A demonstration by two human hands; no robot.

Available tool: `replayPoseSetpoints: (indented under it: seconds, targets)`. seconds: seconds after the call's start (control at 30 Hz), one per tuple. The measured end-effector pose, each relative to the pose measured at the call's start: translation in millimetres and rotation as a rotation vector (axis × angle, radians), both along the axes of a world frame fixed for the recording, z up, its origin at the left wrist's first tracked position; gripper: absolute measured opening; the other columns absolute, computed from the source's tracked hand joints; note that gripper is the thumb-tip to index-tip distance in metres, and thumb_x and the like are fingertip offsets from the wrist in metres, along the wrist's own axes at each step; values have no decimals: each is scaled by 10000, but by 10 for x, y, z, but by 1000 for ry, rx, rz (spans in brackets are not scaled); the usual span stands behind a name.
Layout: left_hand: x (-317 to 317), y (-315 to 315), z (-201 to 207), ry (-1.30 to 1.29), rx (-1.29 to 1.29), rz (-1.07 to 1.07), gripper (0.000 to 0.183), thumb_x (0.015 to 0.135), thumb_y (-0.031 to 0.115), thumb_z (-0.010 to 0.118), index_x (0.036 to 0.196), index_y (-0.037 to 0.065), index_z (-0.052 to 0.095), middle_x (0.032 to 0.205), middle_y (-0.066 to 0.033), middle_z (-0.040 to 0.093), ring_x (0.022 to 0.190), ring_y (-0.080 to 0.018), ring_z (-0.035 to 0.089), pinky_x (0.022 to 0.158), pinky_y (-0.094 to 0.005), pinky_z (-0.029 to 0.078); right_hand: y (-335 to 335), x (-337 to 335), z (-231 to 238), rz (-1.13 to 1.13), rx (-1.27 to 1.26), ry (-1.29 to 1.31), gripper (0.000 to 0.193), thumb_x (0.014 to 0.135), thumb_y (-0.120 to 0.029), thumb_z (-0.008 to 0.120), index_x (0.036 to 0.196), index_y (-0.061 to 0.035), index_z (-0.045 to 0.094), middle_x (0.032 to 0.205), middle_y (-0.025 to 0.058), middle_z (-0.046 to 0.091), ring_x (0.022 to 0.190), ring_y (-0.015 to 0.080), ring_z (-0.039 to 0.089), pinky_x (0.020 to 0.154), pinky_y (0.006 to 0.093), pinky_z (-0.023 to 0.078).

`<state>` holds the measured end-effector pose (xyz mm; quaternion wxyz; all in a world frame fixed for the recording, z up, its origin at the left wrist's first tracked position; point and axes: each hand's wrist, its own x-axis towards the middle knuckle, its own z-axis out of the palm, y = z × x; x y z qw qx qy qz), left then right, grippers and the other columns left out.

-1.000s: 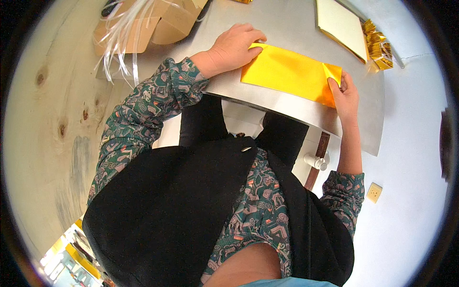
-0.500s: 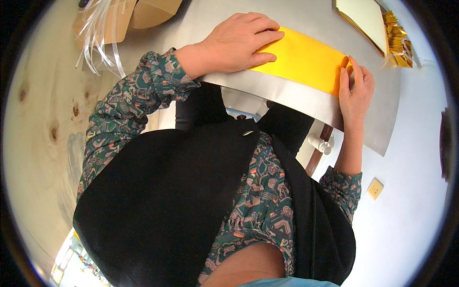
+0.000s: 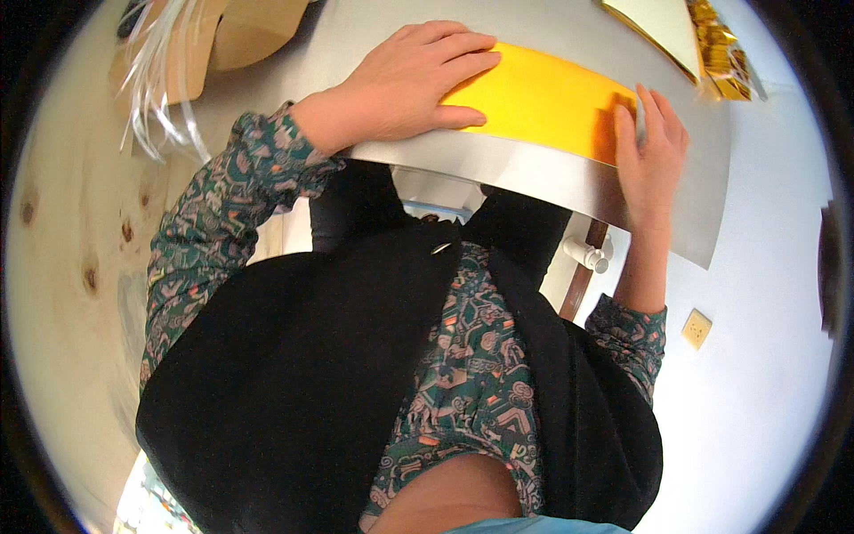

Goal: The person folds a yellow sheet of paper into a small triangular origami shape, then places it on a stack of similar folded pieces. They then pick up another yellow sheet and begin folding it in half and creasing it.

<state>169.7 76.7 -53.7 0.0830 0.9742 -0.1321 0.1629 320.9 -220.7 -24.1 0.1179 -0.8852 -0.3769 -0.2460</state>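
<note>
A flat yellow strip, like paper or film (image 3: 543, 98), lies along the near edge of the grey metal-topped table (image 3: 516, 158). My left hand (image 3: 405, 84) rests palm down over the strip's left end, its fingers stretched and its thumb apart. At the strip's right end stands my right hand (image 3: 654, 147), on edge, with thumb and fingers pointing away from me. A gap shows between that thumb and the fingers, and nothing is visible in it. The strip's left edge is hidden beneath my left hand.
Brown cardboard (image 3: 258, 36) with white ribbons (image 3: 165, 80) hangs at the table's far left. A pale, gold-edged stack (image 3: 654, 27) lies at the far right beside crinkled gold foil strips (image 3: 722, 62). A white pipe (image 3: 587, 254) shows below the table, and a socket (image 3: 697, 328) sits on the right wall.
The whole view has shifted slightly, carrying the table and strip up and left. My left hand stays on the strip. My right thumb and fingers have moved a little farther from me along its right end.
</note>
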Motion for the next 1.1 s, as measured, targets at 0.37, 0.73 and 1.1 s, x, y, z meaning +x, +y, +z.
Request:
replayPoseSetpoints:
  seconds: [0.37,0.73,1.1]
  targets:
    - [-10,-30,209,90,-54,-38,702,912,475,713,1469,83,540,1522,-101,507,1402,-316,446,1172,-454,366,758,-497,-62,345,-172,349,674,1050,-492,488,1514,-2,473,1602,140,455,1531,267,352,1270,535,173]
    - [-13,4,195,134,10,-21,708,935,509,662,1488,92,516,1561,-99,478,1431,-332,420,1203,-468,342,-96,51,-27,70,-231,282,547,1077,-432,456,1513,-108,524,1580,87,504,1501,246,411,1272,525,190]
    - [-54,64,101,107,75,22,692,962,546,639,1524,164,505,1556,-54,496,1441,-285,427,1216,-447,341,-209,148,-205,170,-204,282,527,1104,-378,381,1586,-172,437,1647,33,420,1541,227,343,1289,522,153]
